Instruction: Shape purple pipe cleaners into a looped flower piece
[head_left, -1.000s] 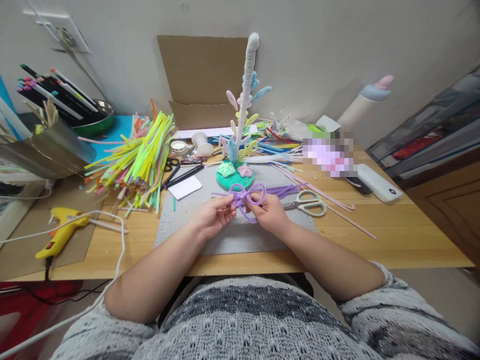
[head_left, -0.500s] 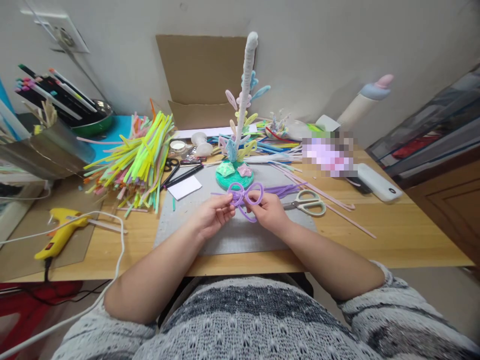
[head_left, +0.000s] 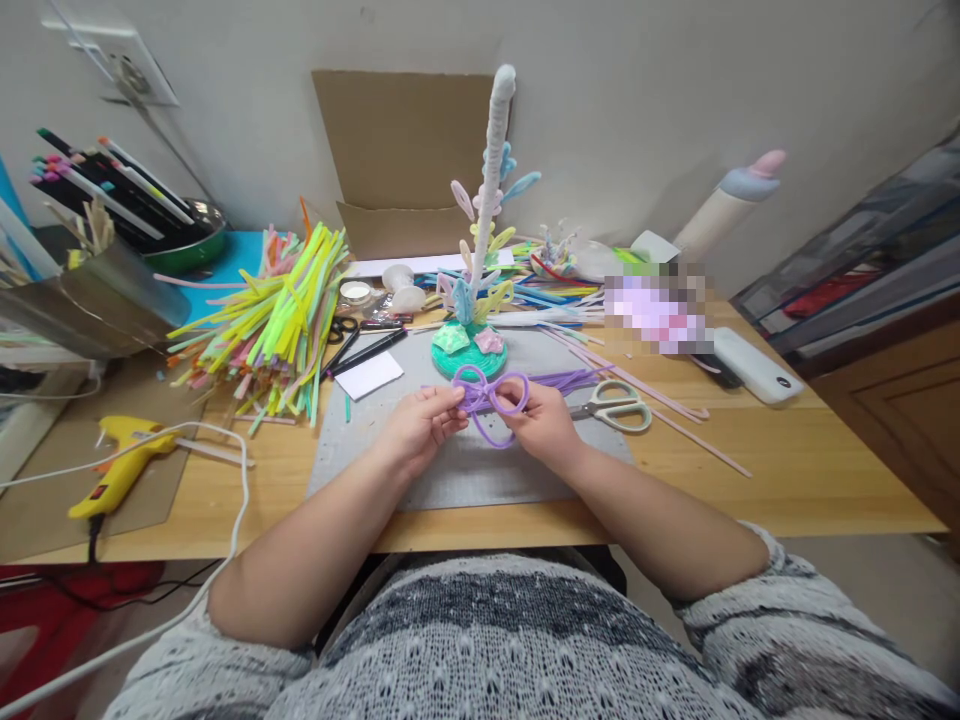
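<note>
Both hands grasp the one purple bow (head_left: pixel 489 389), the left hand (head_left: pixel 426 428) pinching its left side and the right hand (head_left: pixel 547 424) its right; it is held above the mat (head_left: pixel 450 485), back from the middle of the front edge of the surface (head_left: pixel 832 495), and shows two rounded loops with a longer one below. Just behind it, one green base (head_left: pixel 469 362) takes up the mat's far part, bearing two small pieces, one green and one pink, and one tall white post (head_left: pixel 493 150) with pastel loops. Purple stems (head_left: pixel 566 380), too overlapped to count, lie beside the right hand, next to pale-handled scissors (head_left: pixel 598 402) whose blades point toward that hand. Two pairs of scissors show in all: the black pair (head_left: pixel 343 329) lies further back, by at least two black pens (head_left: pixel 369 352) and one white card (head_left: pixel 370 376). A big heap of stems (head_left: pixel 296 320), many and mostly yellow, crowds the left part. One yellow glue gun (head_left: pixel 124 460) lies toward the front left corner, a white cable (head_left: pixel 244 490) looping across it and over the front edge. Near the right edge is one white device (head_left: pixel 754 366), its dark mark too small to read, beside a pixelated patch. One cardboard panel (head_left: pixel 409 135) stands along the back edge.
</note>
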